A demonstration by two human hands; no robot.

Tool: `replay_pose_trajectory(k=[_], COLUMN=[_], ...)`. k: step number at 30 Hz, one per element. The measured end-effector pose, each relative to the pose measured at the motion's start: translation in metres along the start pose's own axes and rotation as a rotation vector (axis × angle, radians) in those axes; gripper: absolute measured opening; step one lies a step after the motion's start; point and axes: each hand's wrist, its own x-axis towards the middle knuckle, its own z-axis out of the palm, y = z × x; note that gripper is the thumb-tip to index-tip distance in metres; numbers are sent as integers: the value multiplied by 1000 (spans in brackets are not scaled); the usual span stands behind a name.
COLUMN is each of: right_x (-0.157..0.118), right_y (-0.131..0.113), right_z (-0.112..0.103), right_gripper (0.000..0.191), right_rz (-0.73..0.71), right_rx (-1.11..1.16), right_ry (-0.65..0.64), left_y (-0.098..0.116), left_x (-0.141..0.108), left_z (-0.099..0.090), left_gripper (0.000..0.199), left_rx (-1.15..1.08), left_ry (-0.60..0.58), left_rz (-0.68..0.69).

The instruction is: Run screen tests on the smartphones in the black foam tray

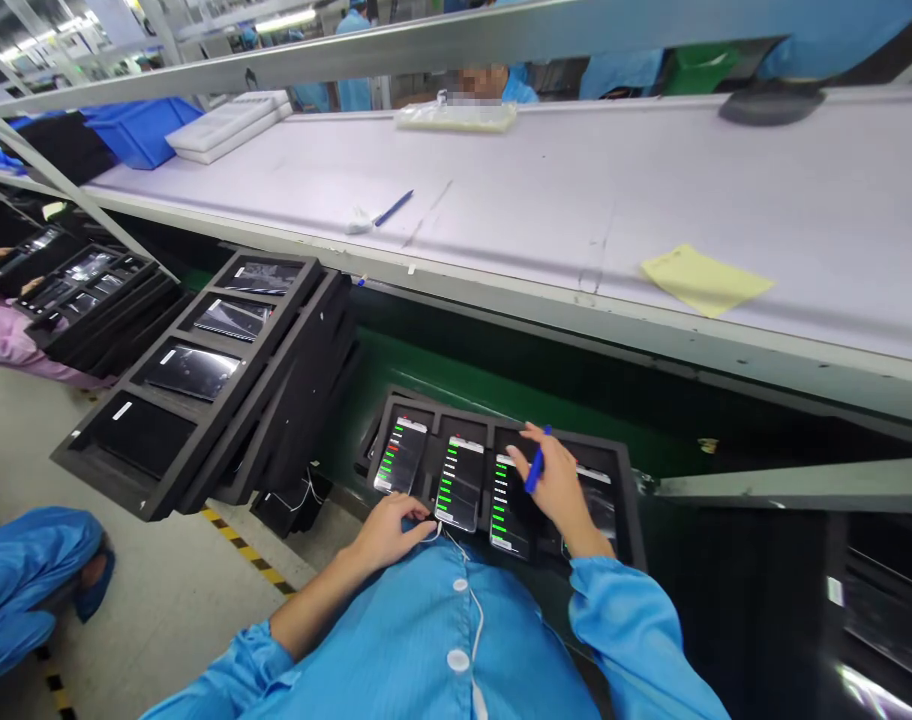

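Four phones lie in the slots of a black foam tray before me. Green and white lines light the second phone and the third phone; the leftmost phone also shows a red line. My left hand is closed, thumb and fingertips together on a white cable at the second phone's lower edge. My right hand is over the third and fourth phones, fingers wrapped round a blue pen. The rightmost phone is partly hidden by that hand.
Stacked black trays with phones lean at the left. Beyond a metal rail, a white bench bears a yellow sheet, another pen and a blue bin. People sit at the left; more trays are at the right.
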Motion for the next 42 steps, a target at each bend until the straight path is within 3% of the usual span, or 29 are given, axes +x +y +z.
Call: replay_pose_trajectory(k=[3, 6, 9, 12, 16, 21, 26, 31, 38, 42], right_x=[-23, -54, -82, -98, -99, -92, -89, -88, -86, -87], right_y=[24, 46, 61, 69, 75, 93, 104, 99, 96, 93], right_z=[-31, -55, -64, -63, -58, -59, -55, -52, -50, -49], right_gripper=[52, 62, 70, 77, 79, 71, 58, 54, 59, 61], right_rz=[158, 350, 512, 603, 676, 761, 903, 905, 858, 850], right_rx=[0, -42, -68, -61, -43, -19, -66, -83, -92, -83], right_ry=[119, 273, 418, 454, 487, 575, 529, 577, 630, 667], left_y=[6, 8, 10, 14, 17, 13, 19, 20, 29, 16], left_x=[9, 23, 35, 43, 49, 52, 60, 55, 73, 63], left_z=[-9, -10, -4, 5, 12, 8, 20, 18, 17, 2], left_gripper=[38, 50, 60, 68, 70, 64, 77, 63, 69, 64], left_rx=[126, 242, 328, 383, 393, 418, 440, 433, 515, 538], left_ry=[28, 8, -24, -77, -205, -134, -206, -108, -184, -148], left_rz=[180, 267, 318, 353, 467, 447, 483, 432, 478, 486])
